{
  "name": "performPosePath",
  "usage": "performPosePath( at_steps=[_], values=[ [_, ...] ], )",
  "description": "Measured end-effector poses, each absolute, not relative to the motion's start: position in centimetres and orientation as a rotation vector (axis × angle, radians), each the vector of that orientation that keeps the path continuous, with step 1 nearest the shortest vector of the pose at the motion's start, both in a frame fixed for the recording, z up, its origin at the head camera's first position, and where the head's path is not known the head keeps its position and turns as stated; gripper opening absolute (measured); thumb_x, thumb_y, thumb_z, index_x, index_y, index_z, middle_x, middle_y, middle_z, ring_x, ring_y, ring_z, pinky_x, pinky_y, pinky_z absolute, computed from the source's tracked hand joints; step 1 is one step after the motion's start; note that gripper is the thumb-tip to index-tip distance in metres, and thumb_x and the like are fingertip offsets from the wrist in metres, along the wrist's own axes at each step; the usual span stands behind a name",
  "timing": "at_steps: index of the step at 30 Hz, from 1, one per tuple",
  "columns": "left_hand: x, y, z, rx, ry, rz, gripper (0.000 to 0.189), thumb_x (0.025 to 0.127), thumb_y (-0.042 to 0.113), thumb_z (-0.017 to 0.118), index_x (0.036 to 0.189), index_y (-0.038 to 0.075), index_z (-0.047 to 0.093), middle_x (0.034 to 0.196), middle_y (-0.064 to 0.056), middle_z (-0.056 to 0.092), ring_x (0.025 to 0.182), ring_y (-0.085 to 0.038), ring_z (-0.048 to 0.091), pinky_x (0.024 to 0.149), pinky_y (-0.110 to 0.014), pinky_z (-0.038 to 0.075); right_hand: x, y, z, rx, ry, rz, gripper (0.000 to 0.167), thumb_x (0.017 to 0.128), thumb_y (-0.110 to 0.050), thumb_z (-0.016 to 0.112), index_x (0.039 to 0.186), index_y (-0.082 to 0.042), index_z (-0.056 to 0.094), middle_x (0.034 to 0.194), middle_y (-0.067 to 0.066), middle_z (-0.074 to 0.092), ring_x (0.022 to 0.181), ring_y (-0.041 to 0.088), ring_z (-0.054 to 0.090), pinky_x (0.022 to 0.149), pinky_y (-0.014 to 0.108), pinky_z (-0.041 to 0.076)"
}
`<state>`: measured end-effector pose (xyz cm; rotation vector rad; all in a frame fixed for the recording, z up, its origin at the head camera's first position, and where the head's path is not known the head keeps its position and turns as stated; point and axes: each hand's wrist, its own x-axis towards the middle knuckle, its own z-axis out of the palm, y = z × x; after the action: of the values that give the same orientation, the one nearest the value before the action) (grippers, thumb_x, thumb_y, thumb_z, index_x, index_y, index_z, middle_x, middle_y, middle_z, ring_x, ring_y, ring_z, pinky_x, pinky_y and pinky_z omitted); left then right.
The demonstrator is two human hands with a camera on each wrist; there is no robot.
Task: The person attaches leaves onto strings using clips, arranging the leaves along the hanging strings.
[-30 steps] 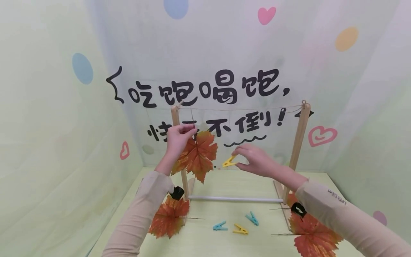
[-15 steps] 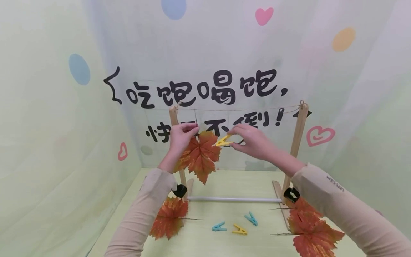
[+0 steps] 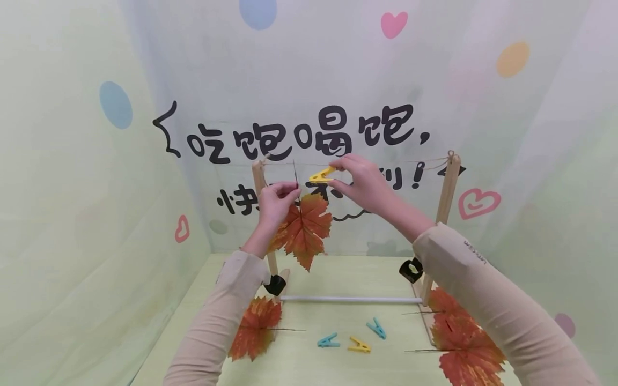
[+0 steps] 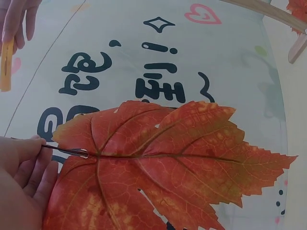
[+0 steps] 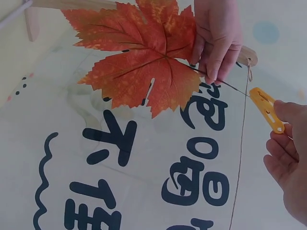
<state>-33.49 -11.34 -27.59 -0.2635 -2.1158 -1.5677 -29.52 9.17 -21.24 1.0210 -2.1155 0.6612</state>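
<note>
My left hand (image 3: 279,206) pinches the dark stem of an orange-red maple leaf (image 3: 307,228) between thumb and fingertips. The leaf hangs below the hand, and its stem tip reaches up to the thin string (image 5: 242,139). In my right hand (image 3: 362,179) is a yellow clothespin (image 3: 321,176), held by its handle end between thumb and fingers. The clothespin points left toward the stem, close to the string in the right wrist view; I cannot tell whether it touches. In the left wrist view the leaf's veined face (image 4: 153,158) fills the middle.
Two wooden posts (image 3: 446,193) carry the string, with a white rod (image 3: 352,299) low between them. Two blue clothespins (image 3: 328,340) and a yellow one (image 3: 359,344) lie on the table. More maple leaves lie at left (image 3: 256,328) and right (image 3: 465,343).
My right hand has moved up and left with the yellow clothespin, from below the string to near its height. The left hand and its leaf have shifted slightly right.
</note>
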Motion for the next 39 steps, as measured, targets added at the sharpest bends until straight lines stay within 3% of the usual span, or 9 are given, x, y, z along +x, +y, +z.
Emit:
performPosePath(
  at_steps=[7, 26, 39],
  values=[
    [-33.8, -11.3, -28.0, -0.256, -2.109, -1.547, 0.016, 0.079, 0.008, 0.069, 0.092, -0.002, 0.069, 0.090, -0.015, 0.068, 0.076, -0.015, 0.061, 0.062, -0.014, 0.047, -30.2, 8.3, -20.9, 0.969, -2.139, 0.695, 0.031, 0.079, -0.011, 0.070, 0.107, 0.002, 0.062, 0.102, 0.012, 0.062, 0.094, 0.023, 0.056, 0.080, 0.032, 0.047],
    [-33.9, -11.4, -28.1, -0.261, -2.100, -1.540, 0.018, 0.081, 0.008, 0.067, 0.095, -0.003, 0.068, 0.092, -0.016, 0.068, 0.079, -0.019, 0.062, 0.064, -0.015, 0.048, -32.3, 6.0, -19.0, 0.909, -2.149, 0.640, 0.018, 0.080, -0.008, 0.068, 0.095, 0.003, 0.067, 0.090, 0.012, 0.066, 0.082, 0.022, 0.057, 0.073, 0.029, 0.047],
    [-33.8, -11.4, -28.3, -0.276, -2.057, -1.565, 0.017, 0.081, 0.007, 0.067, 0.094, -0.003, 0.068, 0.092, -0.016, 0.068, 0.078, -0.019, 0.061, 0.064, -0.015, 0.048, -33.0, 5.4, -19.2, 0.883, -2.176, 0.629, 0.019, 0.080, -0.009, 0.067, 0.095, 0.002, 0.068, 0.089, 0.011, 0.067, 0.081, 0.023, 0.058, 0.078, 0.033, 0.044]
  ],
)
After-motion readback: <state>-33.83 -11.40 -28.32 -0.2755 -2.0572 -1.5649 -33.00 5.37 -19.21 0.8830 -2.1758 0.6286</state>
